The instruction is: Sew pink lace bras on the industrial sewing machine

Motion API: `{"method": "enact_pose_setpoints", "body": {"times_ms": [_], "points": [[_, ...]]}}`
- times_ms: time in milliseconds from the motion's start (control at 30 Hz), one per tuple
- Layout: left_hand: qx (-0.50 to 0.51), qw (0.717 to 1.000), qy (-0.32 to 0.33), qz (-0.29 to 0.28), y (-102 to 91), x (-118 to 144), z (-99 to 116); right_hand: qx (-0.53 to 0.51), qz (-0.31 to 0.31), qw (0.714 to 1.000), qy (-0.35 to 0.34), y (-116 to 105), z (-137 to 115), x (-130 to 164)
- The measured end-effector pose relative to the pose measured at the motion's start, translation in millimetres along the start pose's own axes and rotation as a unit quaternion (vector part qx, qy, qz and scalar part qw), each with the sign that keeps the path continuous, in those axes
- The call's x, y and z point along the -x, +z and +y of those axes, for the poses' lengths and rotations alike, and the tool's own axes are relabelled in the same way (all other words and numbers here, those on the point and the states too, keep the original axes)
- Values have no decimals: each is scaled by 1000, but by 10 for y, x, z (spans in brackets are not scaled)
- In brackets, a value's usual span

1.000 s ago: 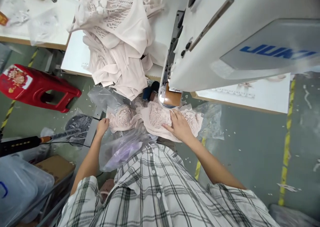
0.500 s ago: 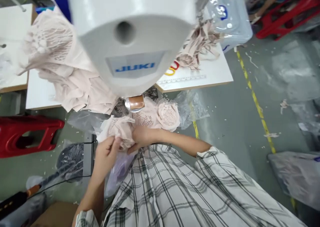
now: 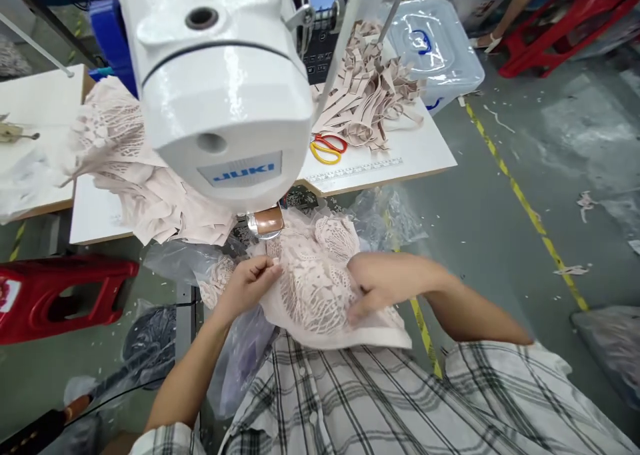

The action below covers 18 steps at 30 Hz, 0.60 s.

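A pale pink lace bra (image 3: 317, 295) is spread in front of my shirt, just below the sewing machine (image 3: 227, 115). My left hand (image 3: 250, 285) pinches its upper left edge between thumb and fingertips, close to the brown-and-metal part (image 3: 266, 221) under the machine head. On the right side, my right hand (image 3: 387, 278) grips the lace, its thumb on top and its other fingers mostly hidden. A smooth band runs along the bra's lower edge. More lace hangs left of my left hand and behind the piece.
Pink lace pieces (image 3: 165, 201) are heaped left of the machine. Fabric strips (image 3: 370, 95), red-and-yellow scissors (image 3: 327, 148) and a printed ruler (image 3: 360, 169) lie on the right tabletop. Beyond stands a clear lidded bin (image 3: 433, 48). A red stool (image 3: 65, 295) is at left.
The lace was bunched between my hands and is now spread out. My right hand has moved right, my left hand slightly right. The view has shifted, showing more of the machine.
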<state>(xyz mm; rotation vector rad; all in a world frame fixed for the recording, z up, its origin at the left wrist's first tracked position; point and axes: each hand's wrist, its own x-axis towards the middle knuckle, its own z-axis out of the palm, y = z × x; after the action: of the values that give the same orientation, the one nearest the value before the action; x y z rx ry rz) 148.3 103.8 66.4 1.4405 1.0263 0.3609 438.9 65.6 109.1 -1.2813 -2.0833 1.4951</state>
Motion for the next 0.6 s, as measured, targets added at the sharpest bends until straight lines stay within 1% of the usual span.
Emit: {"method": "enact_pose_setpoints", "body": {"times_ms": [33,67,100,133,167,200,233,267,300,367,433,500,600], "points": [[-45,998,43,12,35,-12,93,53,41,997,34,-47,19,6],[-78,993,82,15,71,-27,181,99,86,990,49,-75,31,-17],[-101,988,113,8,106,-43,263,124,125,984,41,-83,40,-67],[-117,984,136,1,137,-61,336,116,159,980,18,-73,52,-140],[-128,980,151,-3,156,-79,401,83,162,983,-16,-47,67,-231],[-140,978,157,-1,161,-98,455,35,137,989,-48,-12,87,-331],[-150,977,153,8,145,-116,498,-15,102,992,-67,28,110,-435],[-160,976,142,27,108,-134,531,-59,80,992,-71,65,133,-536],[-167,976,127,53,52,-153,553,-90,80,991,-64,96,153,-632],[-170,975,88,116,-102,-193,567,-114,132,984,-41,123,168,-796],[-158,970,44,178,-262,-240,551,-110,182,977,-32,99,150,-928],[-148,963,6,226,-379,-294,518,-106,190,976,-27,37,114,-1032],[-151,951,-27,270,-445,-369,476,-106,181,978,-9,-73,65,-1137]]}}
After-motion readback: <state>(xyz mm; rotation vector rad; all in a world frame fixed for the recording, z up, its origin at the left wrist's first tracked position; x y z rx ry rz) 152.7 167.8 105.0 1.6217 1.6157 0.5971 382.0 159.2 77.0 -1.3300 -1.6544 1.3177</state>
